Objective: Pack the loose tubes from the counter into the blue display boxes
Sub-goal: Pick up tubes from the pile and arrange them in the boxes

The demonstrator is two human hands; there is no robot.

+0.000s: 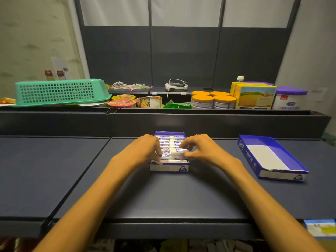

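Counter looks like matte dark metal, blue boxes are glossy printed cardboard, green basket is shiny plastic.

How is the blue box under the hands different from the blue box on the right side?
The box under the hands is full of rows of tubes; the right box shows only a bare white floor. Both hands, left hand and right hand, work at the first; nothing touches the second. Both are open-topped, on the dark counter.
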